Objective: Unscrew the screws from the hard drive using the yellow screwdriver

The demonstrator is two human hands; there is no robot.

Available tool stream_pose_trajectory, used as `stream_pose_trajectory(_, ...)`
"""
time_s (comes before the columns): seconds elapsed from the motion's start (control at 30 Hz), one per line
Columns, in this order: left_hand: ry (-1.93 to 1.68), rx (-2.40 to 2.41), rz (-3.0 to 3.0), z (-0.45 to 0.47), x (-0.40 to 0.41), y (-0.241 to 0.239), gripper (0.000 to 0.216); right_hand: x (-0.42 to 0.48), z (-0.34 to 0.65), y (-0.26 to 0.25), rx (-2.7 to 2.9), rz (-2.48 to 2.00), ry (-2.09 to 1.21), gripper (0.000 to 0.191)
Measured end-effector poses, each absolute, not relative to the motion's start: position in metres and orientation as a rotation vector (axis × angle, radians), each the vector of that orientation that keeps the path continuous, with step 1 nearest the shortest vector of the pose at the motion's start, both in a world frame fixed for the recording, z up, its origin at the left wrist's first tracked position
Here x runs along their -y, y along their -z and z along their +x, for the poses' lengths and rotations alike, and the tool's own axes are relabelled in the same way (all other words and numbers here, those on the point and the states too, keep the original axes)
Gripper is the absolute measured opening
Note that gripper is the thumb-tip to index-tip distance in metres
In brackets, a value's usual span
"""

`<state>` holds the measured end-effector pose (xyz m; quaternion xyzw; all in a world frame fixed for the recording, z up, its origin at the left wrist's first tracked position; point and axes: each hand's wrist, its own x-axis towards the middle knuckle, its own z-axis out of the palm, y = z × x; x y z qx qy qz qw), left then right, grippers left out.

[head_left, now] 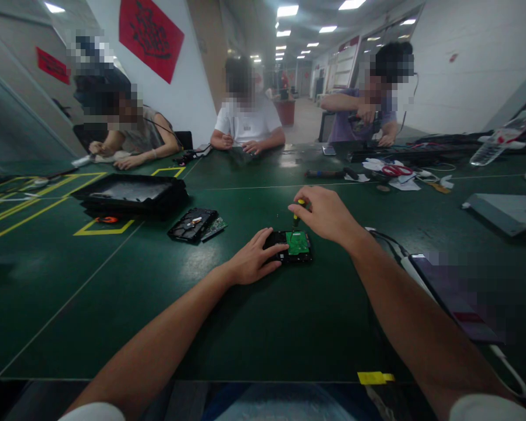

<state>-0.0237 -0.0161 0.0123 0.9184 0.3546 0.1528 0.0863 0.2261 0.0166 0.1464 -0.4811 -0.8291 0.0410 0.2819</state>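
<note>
A black hard drive with a green circuit board (298,243) lies on the green table in front of me. Across its left end, my left hand (256,257) holds it against the tabletop, fingers at the far edge and on top, thumb by the near edge. My right hand (322,213) pinches a yellow-and-black screwdriver (296,221), which stands nearly upright with its tip over the board; whether the tip sits in a screw is too small to tell. Left of the drive lie another black drive (190,225) with small parts on it and a loose circuit board (214,229).
Black trays (131,193) stand at the left. A phone (456,298) with a cable lies beside my right forearm. A grey metal box (506,213), a plastic bottle (499,140) and a dark tool (326,174) occupy the right and far side. Three people sit opposite.
</note>
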Motion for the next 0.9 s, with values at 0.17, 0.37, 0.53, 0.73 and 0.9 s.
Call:
stream_pose_trajectory(0.17,-0.457,-1.061,2.727,-0.0244,0.0161,-0.0119,0.055,-0.0158,0.2275,-0.1479,2.22,-1.235,-0.271,0.014)
stream_pose_trajectory(0.37,-0.474,-1.057,2.727,-0.0244,0.0165,-0.0124,0.055,-0.0164,0.2257,-0.1472,2.261,-1.181,-0.219,0.013)
stream_pose_trajectory(0.53,-0.476,-1.064,2.731,-0.0247,0.016,-0.0115,0.055,-0.016,0.2244,-0.1485,2.232,-1.212,-0.272,0.013)
stream_pose_trajectory(0.73,-0.495,-1.069,2.725,-0.0246,0.014,-0.0088,0.055,-0.018,0.2269,-0.148,2.307,-1.178,-0.22,0.017)
stream_pose_trajectory(0.9,-0.478,-1.058,2.724,-0.0246,0.0147,-0.0105,0.054,-0.0201,0.2291,-0.1451,2.216,-1.236,-0.325,0.015)
